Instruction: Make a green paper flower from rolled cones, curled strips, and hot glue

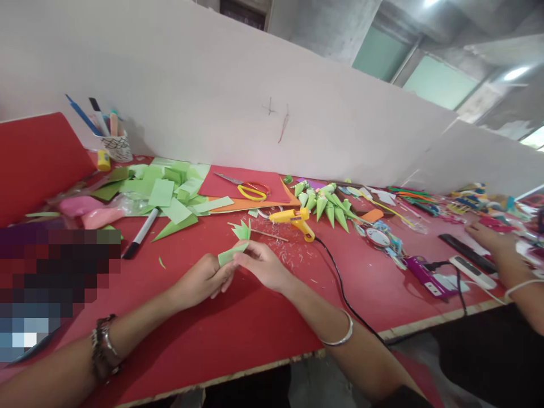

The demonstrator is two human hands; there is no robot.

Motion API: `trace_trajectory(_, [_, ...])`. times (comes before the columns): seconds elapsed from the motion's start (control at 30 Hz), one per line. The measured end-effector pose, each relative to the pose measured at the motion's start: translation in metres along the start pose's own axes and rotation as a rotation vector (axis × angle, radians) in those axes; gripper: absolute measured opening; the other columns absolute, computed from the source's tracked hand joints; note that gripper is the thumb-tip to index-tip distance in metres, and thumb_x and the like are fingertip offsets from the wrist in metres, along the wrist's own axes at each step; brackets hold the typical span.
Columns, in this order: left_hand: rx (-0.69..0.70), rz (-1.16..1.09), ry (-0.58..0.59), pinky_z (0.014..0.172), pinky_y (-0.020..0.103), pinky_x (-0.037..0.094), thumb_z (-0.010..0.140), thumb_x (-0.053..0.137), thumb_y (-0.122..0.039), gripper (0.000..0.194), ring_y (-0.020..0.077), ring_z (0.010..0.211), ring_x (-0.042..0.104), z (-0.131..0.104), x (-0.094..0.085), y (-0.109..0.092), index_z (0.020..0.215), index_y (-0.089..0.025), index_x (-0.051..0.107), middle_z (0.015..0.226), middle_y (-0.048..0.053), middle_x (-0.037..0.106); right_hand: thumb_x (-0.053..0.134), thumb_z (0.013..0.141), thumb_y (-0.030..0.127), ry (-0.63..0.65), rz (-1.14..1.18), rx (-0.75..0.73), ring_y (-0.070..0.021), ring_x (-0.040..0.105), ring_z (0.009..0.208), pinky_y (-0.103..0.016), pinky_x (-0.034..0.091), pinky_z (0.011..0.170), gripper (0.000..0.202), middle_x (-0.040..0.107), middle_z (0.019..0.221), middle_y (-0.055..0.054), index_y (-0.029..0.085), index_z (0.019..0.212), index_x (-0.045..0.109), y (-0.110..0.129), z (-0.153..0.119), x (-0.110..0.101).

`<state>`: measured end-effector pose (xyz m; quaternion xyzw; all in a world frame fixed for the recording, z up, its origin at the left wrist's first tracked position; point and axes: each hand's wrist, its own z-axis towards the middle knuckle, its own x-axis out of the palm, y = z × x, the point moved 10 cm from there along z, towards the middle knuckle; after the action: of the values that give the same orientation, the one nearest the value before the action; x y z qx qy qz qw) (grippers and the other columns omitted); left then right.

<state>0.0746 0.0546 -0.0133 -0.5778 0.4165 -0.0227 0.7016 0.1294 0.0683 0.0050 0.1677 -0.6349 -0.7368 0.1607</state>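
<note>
- The left hand [212, 276] and right hand [261, 265] are close together over the red worktop [221, 345], fingers pinched on a pale green paper strip [228, 256] between them.
- Pointed green paper tips [242, 230] rise just beyond the right hand's fingers; whether they join the strip is hard to tell.
- Behind them, a thin stick [276, 236] lies near the yellow glue gun [293, 216], whose black cord runs toward the worktop's near edge.
- Yellow-and-red-handled scissors [253, 194] rest on red paper [212, 186].
- Green paper pieces [160, 192] heap to the left, with a capped marker [141, 233] in front.
- Green paper cones [325, 204] cluster just past the glue gun.
- At far right, another person's hand [488, 235] reaches over the worktop, near a purple power strip [430, 277].
</note>
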Motion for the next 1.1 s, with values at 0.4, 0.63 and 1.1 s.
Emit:
trace_trajectory(0.4, [0.135, -0.132, -0.320, 0.067, 0.028, 0.049, 0.080, 0.050, -0.030, 0.039, 0.0113, 0.074, 0.053, 0.005, -0.035, 0.001, 0.114, -0.023, 0.032, 0.102, 0.004, 0.044, 0.046, 0.084, 0.027, -0.241, -0.482, -0.318, -0.0143, 0.050, 0.087, -0.029, 0.043, 0.078, 0.015, 0.050, 0.097, -0.005, 0.022, 0.098, 0.049, 0.040, -0.012, -0.017])
trace_trajectory(0.63, [0.148, -0.026, -0.292, 0.071, 0.030, 0.047, 0.078, 0.053, -0.029, 0.050, 0.0117, 0.075, 0.052, 0.006, -0.037, 0.004, 0.121, -0.023, 0.027, 0.099, 0.003, 0.046, 0.047, 0.082, 0.034, -0.254, -0.336, -0.241, -0.0149, 0.047, 0.096, -0.028, 0.043, 0.084, 0.038, 0.045, 0.107, -0.007, 0.022, 0.117, 0.039, 0.023, -0.009, -0.025])
trace_trajectory(1.1, [0.225, 0.544, -0.159, 0.095, 0.044, 0.030, 0.077, 0.052, -0.047, 0.061, 0.0278, 0.116, 0.036, 0.005, -0.018, -0.006, 0.130, -0.027, 0.030, 0.129, 0.009, 0.038, 0.039, 0.083, 0.021, -0.469, -0.362, -0.201, -0.0147, 0.048, 0.081, -0.029, 0.042, 0.076, 0.016, 0.048, 0.088, -0.004, 0.021, 0.098, 0.046, 0.016, -0.008, -0.053])
